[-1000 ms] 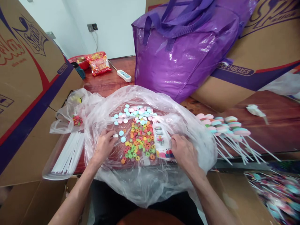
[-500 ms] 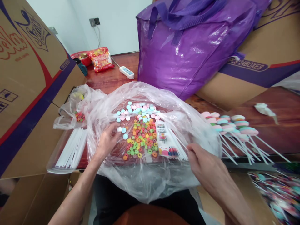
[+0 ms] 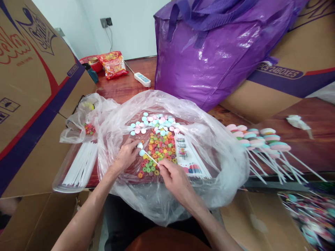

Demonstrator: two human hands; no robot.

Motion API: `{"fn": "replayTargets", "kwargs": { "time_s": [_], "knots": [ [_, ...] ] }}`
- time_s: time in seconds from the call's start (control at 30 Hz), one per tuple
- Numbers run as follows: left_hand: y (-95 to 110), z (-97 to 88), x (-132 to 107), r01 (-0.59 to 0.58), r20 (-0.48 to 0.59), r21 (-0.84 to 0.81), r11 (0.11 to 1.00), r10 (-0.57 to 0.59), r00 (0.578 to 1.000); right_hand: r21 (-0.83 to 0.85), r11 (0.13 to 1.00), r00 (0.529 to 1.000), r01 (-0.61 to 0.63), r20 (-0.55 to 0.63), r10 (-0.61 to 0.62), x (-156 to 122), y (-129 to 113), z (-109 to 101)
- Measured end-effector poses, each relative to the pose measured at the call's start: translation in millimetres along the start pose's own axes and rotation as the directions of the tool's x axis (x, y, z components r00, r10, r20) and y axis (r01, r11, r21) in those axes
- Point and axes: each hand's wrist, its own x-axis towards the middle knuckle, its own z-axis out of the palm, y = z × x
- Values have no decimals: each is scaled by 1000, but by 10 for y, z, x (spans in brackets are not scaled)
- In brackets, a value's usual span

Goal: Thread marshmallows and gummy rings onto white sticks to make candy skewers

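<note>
The left hand (image 3: 127,156) seems to pinch a white disc (image 3: 140,146) between its fingers — a slack hold could drop it. Just right of these, a blue disc (image 3: 142,153) might skid if the stick (image 3: 151,158) pushed off-centre. Fingers of the right hand (image 3: 175,177) grip that stick; dipping them could scatter nearby candy rings (image 3: 162,147).

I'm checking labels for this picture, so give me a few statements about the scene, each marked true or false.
The right hand holds a white stick. True.
The left hand holds the remote. False: that hand is by the pale discs; the remote lies on the table.
Lollipops lie right of the ring-shaped candies. True.
Those candies are all green. False: red, orange and yellow ones show too.
A purple bag stands behind the clear plastic. True.
</note>
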Motion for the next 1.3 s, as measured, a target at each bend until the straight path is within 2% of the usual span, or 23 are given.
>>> {"fn": "replayTargets", "kwargs": {
  "time_s": [0.1,0.23,0.33,0.53,0.67,0.83,0.93,1.07,1.2,1.3],
  "knots": [
    [24,23,-15,36,3,-76,996,-36,999,2,1000,999,16,-28,-16,63,27,117],
    [48,81,-96,148,-25,-338,930,-165,986,22,1000,998,21,-66,-20,107,42,205],
    [62,94,-155,150,-72,-404,902,-195,978,57,998,999,20,-50,-17,131,15,213],
    [170,42,-254,93,-141,-297,950,-140,980,16,1000,1000,-22,-4,22,149,-72,236],
    [255,77,-363,49,-254,-181,982,-94,963,-62,998,1000,-22,-5,21,135,-151,315],
    [377,170,-460,69,-335,-80,994,-92,938,-48,999,997,-3,-74,-1,101,-213,408],
    [508,222,-475,35,-298,-42,999,-46,953,-14,1000,993,-22,-115,20,98,-222,395],
    [654,287,-415,-36,-213,-78,996,19,977,-17,996,984,-87,-156,83,117,-140,259],
    [639,331,-241,-31,-215,-28,999,25,976,-32,993,975,-113,-197,104,81,53,52],
    [569,348,-100,-96,-83,122,988,107,991,-35,986,965,-160,-216,149,27,152,-67]
  ]
}}
